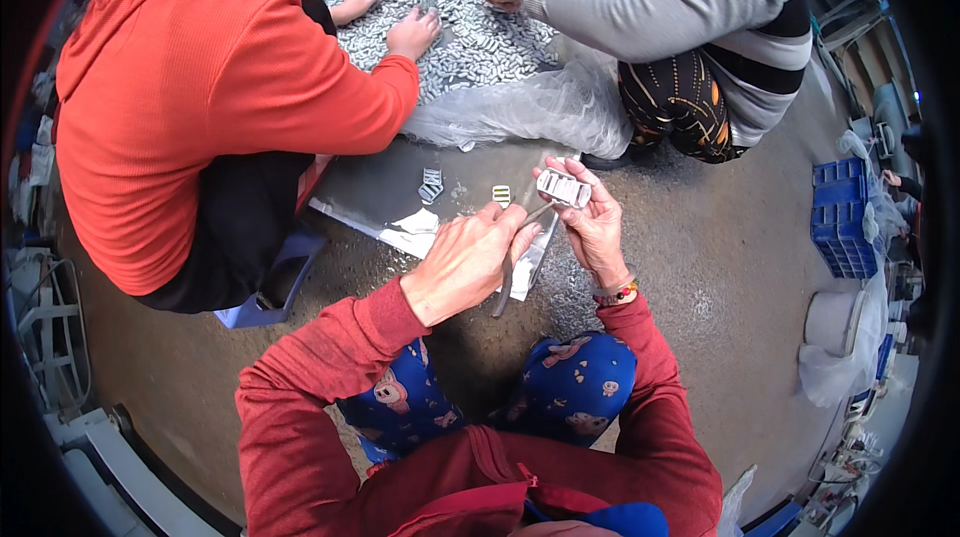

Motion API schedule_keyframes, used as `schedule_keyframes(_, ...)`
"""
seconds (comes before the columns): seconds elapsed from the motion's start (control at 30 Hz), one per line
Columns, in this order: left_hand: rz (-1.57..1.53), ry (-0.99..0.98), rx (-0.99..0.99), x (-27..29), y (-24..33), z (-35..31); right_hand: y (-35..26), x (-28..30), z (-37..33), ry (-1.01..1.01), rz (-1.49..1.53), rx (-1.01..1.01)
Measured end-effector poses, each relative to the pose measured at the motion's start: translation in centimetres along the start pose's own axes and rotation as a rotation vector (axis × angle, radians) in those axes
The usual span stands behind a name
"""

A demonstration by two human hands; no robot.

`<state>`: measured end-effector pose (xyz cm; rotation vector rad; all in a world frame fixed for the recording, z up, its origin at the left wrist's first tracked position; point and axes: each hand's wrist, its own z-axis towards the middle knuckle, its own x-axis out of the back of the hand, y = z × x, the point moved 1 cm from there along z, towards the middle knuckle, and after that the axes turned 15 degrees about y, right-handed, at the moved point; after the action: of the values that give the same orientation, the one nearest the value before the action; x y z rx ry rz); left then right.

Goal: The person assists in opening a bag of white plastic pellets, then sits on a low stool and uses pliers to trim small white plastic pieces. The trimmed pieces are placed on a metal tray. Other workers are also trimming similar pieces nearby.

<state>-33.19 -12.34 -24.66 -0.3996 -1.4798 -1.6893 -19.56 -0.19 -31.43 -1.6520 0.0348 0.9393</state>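
My left hand [465, 262] is closed round a slender dark metal hand tool [507, 282]. Its handle end sticks out below my fingers, and its narrow tip meets the part in my other hand; my grip hides the middle, so its exact kind cannot be told. A small silver-white slotted metal part [565, 189] lies on the fingers of my right hand [592, 227], its slotted face upward, with the thumb against its lower edge. On the grey board [380, 172] beyond my hands lie a slotted part with yellow-green showing [501, 196] and several grey slotted parts [431, 186].
A person in an orange top [240, 77] crouches at left; one in a grey sleeve [620, 22] sits far right. Both handle a heap of small silver parts [450, 57] beside clear plastic sheeting [530, 107]. Blue crates [840, 217] and a white bucket [832, 324] stand at right.
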Motion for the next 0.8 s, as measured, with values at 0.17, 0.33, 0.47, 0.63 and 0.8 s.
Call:
schedule_keyframes(0.17, 0.001, -0.030, -0.048, 0.0, 0.4, 0.3, -0.3, 0.0, -0.1, 0.001, -0.059, 0.053)
schedule_keyframes(0.33, -0.010, -0.007, -0.064, -0.1, 0.2, 0.4, -0.7, -0.3, -0.1, -0.046, -0.149, 0.113)
schedule_keyframes(0.47, -0.025, 0.017, -0.051, -0.2, 0.1, 0.2, -1.1, -0.5, -0.4, -0.061, -0.316, 0.171)
schedule_keyframes(0.63, -0.366, -0.091, 0.085, -0.3, -0.2, 0.7, -1.6, -0.7, -0.4, -0.112, -0.339, 0.130)
schedule_keyframes(0.8, -0.904, -0.558, 0.799, -0.1, -1.4, 1.5, -1.9, -0.6, -0.5, -0.133, -0.422, 0.070)
